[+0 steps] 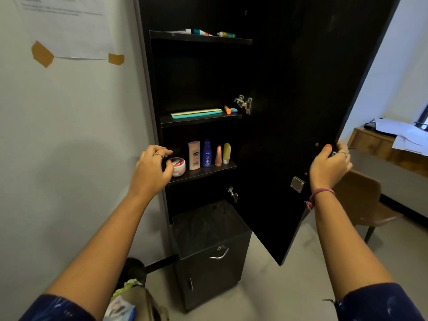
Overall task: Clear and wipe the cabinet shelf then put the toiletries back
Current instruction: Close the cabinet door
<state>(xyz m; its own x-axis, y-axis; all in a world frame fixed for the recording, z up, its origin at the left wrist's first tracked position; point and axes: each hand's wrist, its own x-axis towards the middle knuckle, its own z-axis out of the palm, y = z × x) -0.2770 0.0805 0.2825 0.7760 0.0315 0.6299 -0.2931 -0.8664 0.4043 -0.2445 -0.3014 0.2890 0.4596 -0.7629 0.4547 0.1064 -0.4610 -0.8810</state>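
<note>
Standing at tall black cabinet [148, 93], door [301, 135] swung wide open to the right. Right hand [330, 164] gripping the door's outer edge, fingers curled round it, thumb on the inner face. Left hand [152, 167] reaching in at the left end of the lower shelf [208, 172], fingers loosely curled, thumb just beside the round jar [177, 166]; contact hard to tell, not clearly holding anything.

Sitting on that lower shelf, left to right: round jar, pink lotion bottle [194, 155], blue bottle [207, 154], small peach tube [218, 156], yellow tube [226, 152], all upright, lined up close together near the front edge.

Lying on middle shelf [201, 120]: flat teal and yellow pouch [195, 113], orange stick [227, 109] and a small teal tin [234, 110] at the right end, beside the door hinge [244, 103].

Lying on top shelf [200, 39]: two tubes [201, 32] on their sides, one to the right [226, 34].

Sitting below: black drawer unit [208, 258] with metal handle. Showing at right: wooden desk [379, 144] with papers, brown chair [361, 200]. Hanging on left wall: taped paper sheet [67, 26].
</note>
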